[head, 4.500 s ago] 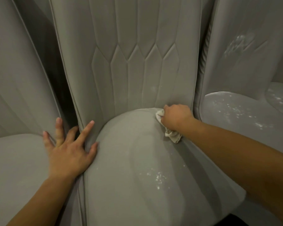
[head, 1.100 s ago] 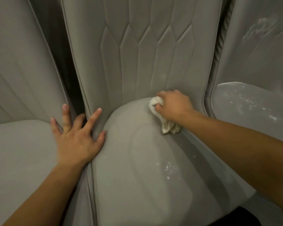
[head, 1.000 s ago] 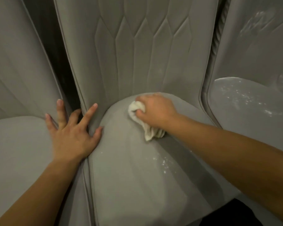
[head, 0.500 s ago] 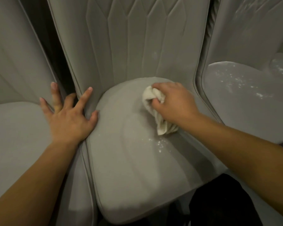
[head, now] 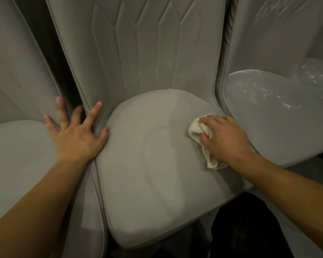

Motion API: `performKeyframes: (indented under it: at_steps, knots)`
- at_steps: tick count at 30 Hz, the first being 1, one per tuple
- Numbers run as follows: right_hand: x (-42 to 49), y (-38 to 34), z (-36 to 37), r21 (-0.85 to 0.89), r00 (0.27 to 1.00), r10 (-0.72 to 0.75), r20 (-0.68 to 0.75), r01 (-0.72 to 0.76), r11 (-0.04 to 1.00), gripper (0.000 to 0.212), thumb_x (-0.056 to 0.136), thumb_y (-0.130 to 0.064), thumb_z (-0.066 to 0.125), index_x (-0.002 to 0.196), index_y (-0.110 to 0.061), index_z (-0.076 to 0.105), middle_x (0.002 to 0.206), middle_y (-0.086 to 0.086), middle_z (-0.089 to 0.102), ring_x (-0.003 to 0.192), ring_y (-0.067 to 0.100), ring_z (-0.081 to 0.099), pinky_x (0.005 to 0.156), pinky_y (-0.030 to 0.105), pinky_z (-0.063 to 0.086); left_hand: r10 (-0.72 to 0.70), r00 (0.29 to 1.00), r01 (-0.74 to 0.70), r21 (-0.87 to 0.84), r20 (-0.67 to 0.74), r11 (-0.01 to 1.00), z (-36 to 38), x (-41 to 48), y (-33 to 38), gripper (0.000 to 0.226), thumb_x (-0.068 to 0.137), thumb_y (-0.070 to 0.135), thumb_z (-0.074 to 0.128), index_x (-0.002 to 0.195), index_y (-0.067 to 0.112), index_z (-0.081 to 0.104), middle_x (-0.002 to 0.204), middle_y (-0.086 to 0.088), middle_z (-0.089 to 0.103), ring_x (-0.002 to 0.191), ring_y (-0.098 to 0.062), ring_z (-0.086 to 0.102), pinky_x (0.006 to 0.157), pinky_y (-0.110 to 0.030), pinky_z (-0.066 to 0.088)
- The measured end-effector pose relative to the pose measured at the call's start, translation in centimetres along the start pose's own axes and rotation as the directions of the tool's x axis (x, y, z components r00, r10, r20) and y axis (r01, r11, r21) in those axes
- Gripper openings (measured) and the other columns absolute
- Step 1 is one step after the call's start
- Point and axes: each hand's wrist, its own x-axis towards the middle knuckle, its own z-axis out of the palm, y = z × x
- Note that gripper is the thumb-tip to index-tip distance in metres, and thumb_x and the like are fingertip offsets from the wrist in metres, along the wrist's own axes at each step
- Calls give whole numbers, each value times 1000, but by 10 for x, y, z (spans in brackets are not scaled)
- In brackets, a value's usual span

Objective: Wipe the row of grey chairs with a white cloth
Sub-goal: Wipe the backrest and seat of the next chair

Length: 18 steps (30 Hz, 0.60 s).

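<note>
A grey padded chair [head: 153,164] with a stitched backrest fills the middle of the view. My right hand [head: 224,138] grips a crumpled white cloth [head: 198,130] and presses it on the right side of this chair's seat. My left hand [head: 76,135] lies flat with spread fingers on the seam between the middle chair and the chair on the left [head: 17,155]. The chair on the right [head: 272,116] has white specks scattered over its seat.
A further grey seat [head: 317,75] with white specks shows at the far right. A dark gap [head: 58,58] runs between the left and middle backrests. Dark floor [head: 246,229] lies below the front edge of the middle seat.
My right hand has slid the cloth from the rear middle of the seat to its right side and forward. The white specks on the middle seat are gone. My left hand stays put.
</note>
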Motion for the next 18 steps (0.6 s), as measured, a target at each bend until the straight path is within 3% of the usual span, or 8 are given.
performKeyframes:
  at_steps: [5,9,13,18]
  knots:
    - [-26,-56,1,134,948,-176,-264,217,967,50,80,-41,55,126,-26,66,131,-2,64,108,27,56,88,35,50,-44,997,37,104,69,994,-5,0,11,75,91,69,42,158,47,16,170,-13,2,149,-28,-33,116,-71,-6]
    - [-45,-76,23,111,900,-408,-154,426,898,49,80,-41,54,124,-25,65,131,0,62,108,29,57,81,42,54,-123,972,68,266,198,962,-22,-2,27,81,92,69,40,159,45,2,165,-11,-28,144,-30,-42,116,-71,-9]
    - [-30,-35,26,120,965,-229,-128,244,962,49,78,-45,52,121,-27,68,126,-1,66,101,29,61,77,40,58,-106,971,46,270,213,962,-44,-13,49,90,89,68,45,162,33,6,162,-13,-35,143,-31,-43,117,-68,-6]
    - [5,-2,14,13,994,-113,-3,113,993,45,87,-43,64,130,-30,61,133,-6,62,113,27,55,83,37,51,65,987,-84,122,149,989,-53,-37,98,84,91,66,44,162,33,12,161,-9,-35,148,-30,-36,121,-62,-5]
